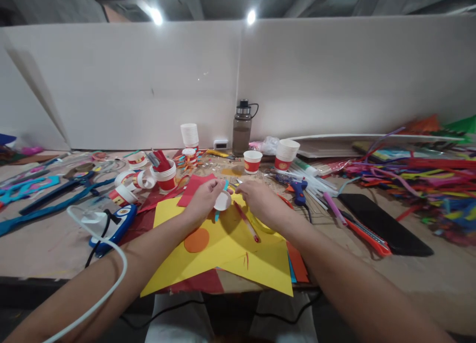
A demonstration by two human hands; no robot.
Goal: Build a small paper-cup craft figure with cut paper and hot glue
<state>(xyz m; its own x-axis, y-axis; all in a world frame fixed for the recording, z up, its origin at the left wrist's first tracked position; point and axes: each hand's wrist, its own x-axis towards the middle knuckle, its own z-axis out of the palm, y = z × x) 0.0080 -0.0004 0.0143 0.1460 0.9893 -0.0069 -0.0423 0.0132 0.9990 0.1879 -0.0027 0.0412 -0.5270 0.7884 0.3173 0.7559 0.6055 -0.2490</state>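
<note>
My left hand (204, 202) is closed on a small round white piece (222, 200) that has blue strips sticking out above and below it. Close by on the right, my right hand (256, 200) has its fingertips pinched together; what they hold, if anything, is hidden. Both hands are over yellow paper sheets (219, 254). A red pencil (247, 221) lies between my forearms, and a yellow ring-shaped thing (263, 225) shows partly under my right hand. An orange paper circle (197, 240) rests below my left hand, with red paper (195, 187) behind it.
Paper cups (253, 162) and a water bottle (241, 130) stand at the back. To the right lie a glue gun (299, 190), a box cutter (368, 236), a black phone (385, 224) and colourful pipe cleaners (427, 174). A power strip (117, 229) with a white cable sits left.
</note>
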